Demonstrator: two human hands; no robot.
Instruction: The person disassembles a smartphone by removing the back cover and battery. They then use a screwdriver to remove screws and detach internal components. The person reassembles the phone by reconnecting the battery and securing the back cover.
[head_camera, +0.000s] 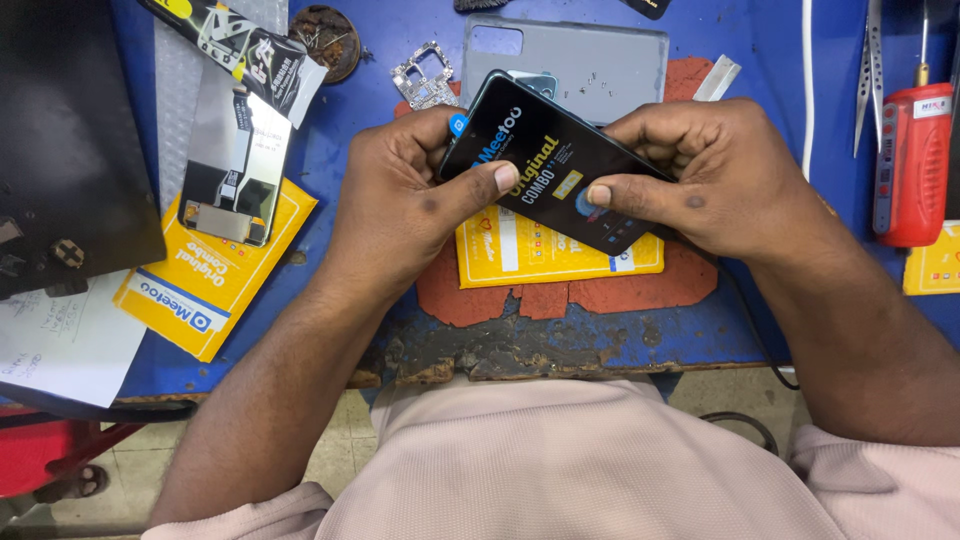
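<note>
Seen from above: a blue worktable (340, 150), its near edge chipped and rusted, with tiled floor below at 6 o'clock. At centre, a black phone screen (553, 165) with a printed film, tilted, held off the table between both hands. Left hand (400, 205) clasped round its 9 o'clock end, thumb pressed flat on the glass; right hand (700, 180) gripping the 3 o'clock end, thumb on the face, fingers curled behind. Directly beneath, a yellow card (540, 255) on a worn red mat (640, 290). At 12 o'clock, a grey back cover (600, 60) beside a small metal frame (425, 75). At 9 o'clock, another display part (235, 160) lying on a yellow packet (200, 290). At 3 o'clock, a red tool (912, 165) near tweezers (872, 70).
</note>
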